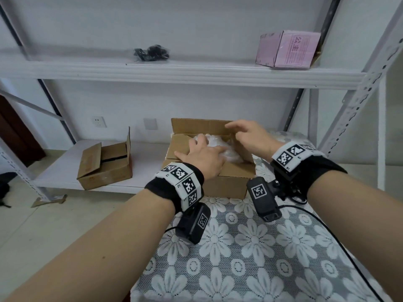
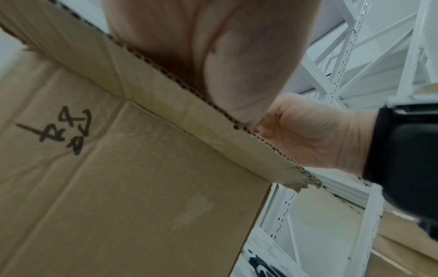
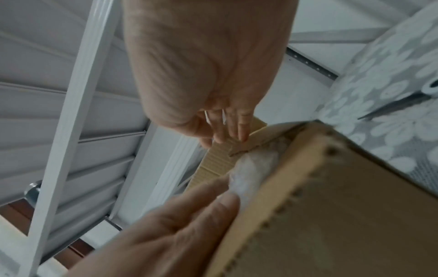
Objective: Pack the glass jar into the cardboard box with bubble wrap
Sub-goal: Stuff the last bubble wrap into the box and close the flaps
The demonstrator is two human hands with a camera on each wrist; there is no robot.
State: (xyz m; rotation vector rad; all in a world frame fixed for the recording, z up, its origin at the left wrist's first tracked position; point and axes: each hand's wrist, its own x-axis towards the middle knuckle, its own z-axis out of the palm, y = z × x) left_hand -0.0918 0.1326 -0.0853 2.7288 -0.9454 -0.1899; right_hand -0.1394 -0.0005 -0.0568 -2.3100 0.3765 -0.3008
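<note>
A brown cardboard box (image 1: 226, 184) stands open on the flowered tablecloth, its back flap (image 1: 200, 126) upright. Inside it lies a crumpled bubble wrap bundle (image 1: 220, 144); no glass of the jar shows through it. My left hand (image 1: 201, 154) lies flat across the near-left flap, fingers stretched onto the wrap. My right hand (image 1: 246, 134) hovers over the box's far right corner, its straight fingers (image 3: 234, 129) touching the back flap (image 3: 220, 159). The right wrist view also shows the wrap (image 3: 253, 168) beside the left hand's fingers (image 3: 189, 215). Black handwriting marks the box side (image 2: 118, 187).
A smaller open cardboard box (image 1: 104, 168) sits on the low white shelf at the left. On the upper shelf are a pink box (image 1: 287, 49) and a black bagged item (image 1: 152, 52). Perforated shelf uprights (image 1: 357, 101) rise at the right. The lace tablecloth (image 1: 250, 247) spreads toward me.
</note>
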